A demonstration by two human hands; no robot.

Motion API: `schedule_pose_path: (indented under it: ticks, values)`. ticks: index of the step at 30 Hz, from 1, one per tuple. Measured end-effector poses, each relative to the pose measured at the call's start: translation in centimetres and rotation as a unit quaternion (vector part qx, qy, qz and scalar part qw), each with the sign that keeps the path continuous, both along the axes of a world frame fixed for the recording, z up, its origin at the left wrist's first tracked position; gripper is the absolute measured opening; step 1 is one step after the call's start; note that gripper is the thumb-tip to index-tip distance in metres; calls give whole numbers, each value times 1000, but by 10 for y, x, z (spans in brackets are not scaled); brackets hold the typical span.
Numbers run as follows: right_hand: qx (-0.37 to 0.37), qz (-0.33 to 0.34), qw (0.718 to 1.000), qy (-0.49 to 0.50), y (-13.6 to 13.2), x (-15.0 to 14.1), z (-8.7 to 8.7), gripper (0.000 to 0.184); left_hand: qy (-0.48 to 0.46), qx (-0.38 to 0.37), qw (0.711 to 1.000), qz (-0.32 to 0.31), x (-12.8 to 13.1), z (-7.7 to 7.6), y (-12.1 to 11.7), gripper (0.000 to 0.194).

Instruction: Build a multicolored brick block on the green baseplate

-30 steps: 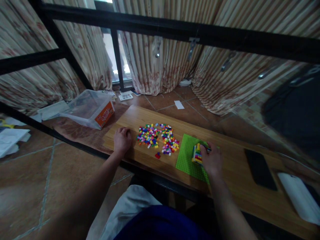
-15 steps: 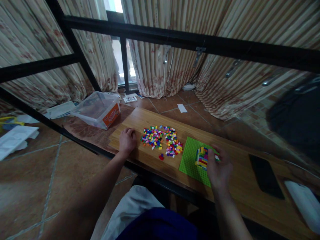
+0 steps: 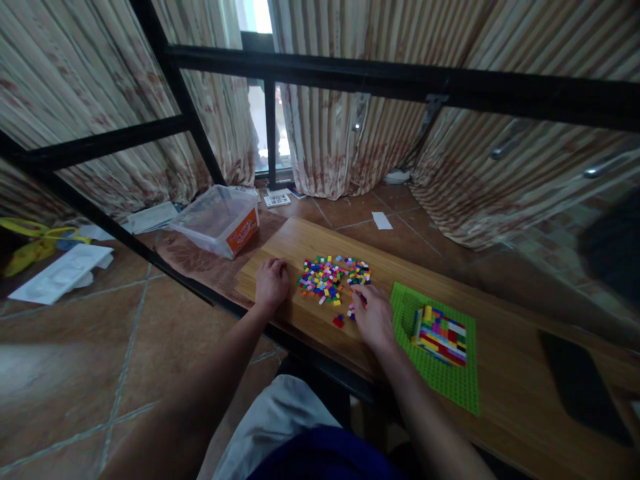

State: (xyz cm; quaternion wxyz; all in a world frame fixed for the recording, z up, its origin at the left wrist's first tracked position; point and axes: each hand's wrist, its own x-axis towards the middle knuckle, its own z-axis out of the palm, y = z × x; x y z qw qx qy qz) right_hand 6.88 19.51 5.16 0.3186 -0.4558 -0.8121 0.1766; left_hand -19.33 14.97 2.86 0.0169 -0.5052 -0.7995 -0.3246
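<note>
My right hand is at the right part of a pile of small coloured toy bricks, its fingers bent together and pointing down among them. Whatever is between those fingertips is hidden. Left of the pile, my left hand rests on the wooden table with its fingers curled in, and no brick shows in it. A flat, multicoloured brick build sits on a green studded baseplate, to the right of my right hand. A few red and blue bricks lie apart, in front of the pile.
A dark flat slab lies on the table at the right. A clear plastic box with an orange label stands on a brown mat beyond the left end. Black metal bars cross in front of the curtains.
My right hand has moved left, from the brick build to the loose pile, leaving the build in full view on the baseplate. My left hand stays on the table. The view has shifted left.
</note>
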Motion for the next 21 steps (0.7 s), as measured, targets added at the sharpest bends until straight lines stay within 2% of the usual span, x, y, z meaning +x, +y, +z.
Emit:
schedule_pose_path:
  ticks: [10, 16, 21]
  values:
    - [31, 55, 992, -112, 49, -35, -8, 30, -6, -13, 1000, 7, 3, 5, -1, 31]
    - [38, 80, 991, -101, 49, -26, -12, 24, -11, -10, 1000, 7, 3, 5, -1, 31]
    - [31, 76, 992, -100, 44, -12, -11, 18, -12, -13, 1000, 6, 4, 6, -2, 31]
